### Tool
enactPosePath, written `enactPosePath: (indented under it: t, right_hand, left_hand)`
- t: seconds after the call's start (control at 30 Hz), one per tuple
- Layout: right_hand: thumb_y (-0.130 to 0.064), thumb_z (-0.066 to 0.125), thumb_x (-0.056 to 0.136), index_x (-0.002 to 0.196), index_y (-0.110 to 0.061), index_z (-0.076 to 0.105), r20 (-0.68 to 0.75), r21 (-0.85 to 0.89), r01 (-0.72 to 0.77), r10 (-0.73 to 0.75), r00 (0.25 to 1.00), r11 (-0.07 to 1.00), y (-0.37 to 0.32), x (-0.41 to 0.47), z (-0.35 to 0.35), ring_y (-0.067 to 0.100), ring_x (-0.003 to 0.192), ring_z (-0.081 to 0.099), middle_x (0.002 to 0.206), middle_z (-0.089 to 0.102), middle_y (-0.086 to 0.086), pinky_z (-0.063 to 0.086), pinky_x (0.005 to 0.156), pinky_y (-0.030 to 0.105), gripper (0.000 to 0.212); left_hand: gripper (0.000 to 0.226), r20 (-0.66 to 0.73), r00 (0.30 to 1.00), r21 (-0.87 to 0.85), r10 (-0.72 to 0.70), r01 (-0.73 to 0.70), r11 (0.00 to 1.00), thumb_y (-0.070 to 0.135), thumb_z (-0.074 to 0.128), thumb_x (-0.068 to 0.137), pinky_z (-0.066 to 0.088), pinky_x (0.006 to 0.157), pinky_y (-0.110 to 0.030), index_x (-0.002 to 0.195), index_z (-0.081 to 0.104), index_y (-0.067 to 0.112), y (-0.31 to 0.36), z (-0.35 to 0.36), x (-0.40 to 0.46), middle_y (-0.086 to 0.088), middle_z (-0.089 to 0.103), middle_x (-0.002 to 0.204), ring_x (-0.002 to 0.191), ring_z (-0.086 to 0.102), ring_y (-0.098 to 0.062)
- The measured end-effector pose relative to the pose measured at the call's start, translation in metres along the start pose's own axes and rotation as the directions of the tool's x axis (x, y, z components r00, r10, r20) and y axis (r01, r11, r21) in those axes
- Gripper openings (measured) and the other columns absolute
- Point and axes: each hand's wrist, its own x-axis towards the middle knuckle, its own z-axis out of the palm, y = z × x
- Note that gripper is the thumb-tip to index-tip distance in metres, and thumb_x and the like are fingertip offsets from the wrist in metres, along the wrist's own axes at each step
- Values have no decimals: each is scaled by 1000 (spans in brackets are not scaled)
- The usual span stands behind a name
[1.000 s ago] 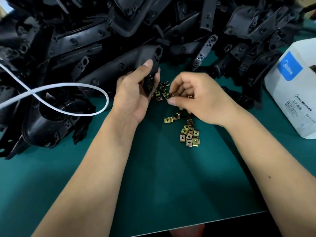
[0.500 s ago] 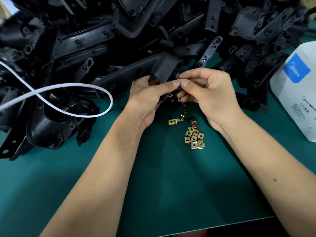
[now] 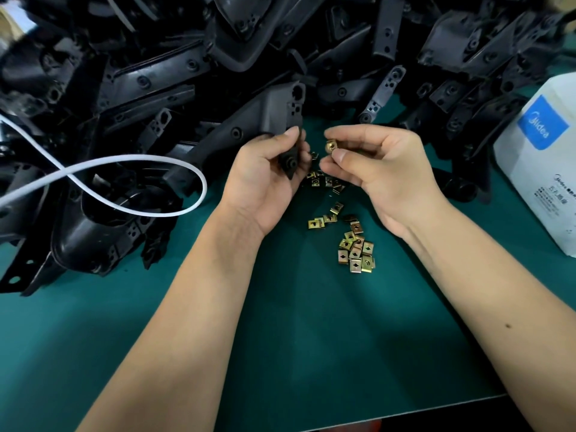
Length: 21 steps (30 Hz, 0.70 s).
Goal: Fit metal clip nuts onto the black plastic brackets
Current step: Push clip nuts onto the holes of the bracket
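My left hand (image 3: 265,179) grips the near end of a long black plastic bracket (image 3: 249,123), whose body runs back to the left into the heap. My right hand (image 3: 377,169) pinches one brass-coloured clip nut (image 3: 331,146) between thumb and forefinger, a short gap to the right of the bracket's end. Several loose clip nuts (image 3: 353,251) lie scattered on the green mat below and between my hands.
A big heap of black plastic brackets (image 3: 187,67) fills the back and left of the green mat (image 3: 296,338). A white strap loop (image 3: 131,185) lies over the heap at left. A white Midea box (image 3: 542,169) stands at the right edge.
My hands were together at the bracket's end half a second ago; now they have drawn apart, and the right hand shows a clip nut in its pinch. The bracket's end has turned in my left hand.
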Motion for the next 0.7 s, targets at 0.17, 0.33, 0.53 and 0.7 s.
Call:
enactPosePath:
  t: [0.17,0.33,0.53,0.7]
  right_hand:
    - [16,64,91,110,-5,76,-2,-31,-7,6,1000,999,1,-1,1,29,86,78,86,77,5,63,81,31,30]
    - [10,73,88,109,-5,76,-38,-98,17,-21,999,995,-1,-2,1,25,77,77,84,75,7,63,71,31,25]
    - [4,72,92,107,-5,73,-51,-170,53,-62,997,984,-2,-4,3,23,69,74,89,73,14,62,62,30,17]
    - [0,67,97,112,1,72,-34,-193,85,-93,995,978,-3,-5,6,24,65,73,88,74,17,62,60,31,15]
  left_hand:
    - [18,14,999,-91,-30,32,995,13,49,100,52,80,-31,107,61,2,4,-2,-2,-15,63,95,86,58,-23]
    - [16,-9,999,-29,-39,39,999,14,60,99,54,79,-28,111,60,4,2,-3,1,-8,62,92,80,60,-17]
    - [14,19,999,78,-25,24,997,20,73,92,60,70,-25,89,71,7,-4,-1,0,-7,71,80,72,71,-15]
    - [13,43,999,89,18,-22,996,18,73,92,59,68,-24,96,72,6,-6,0,0,-6,75,83,76,74,-14]
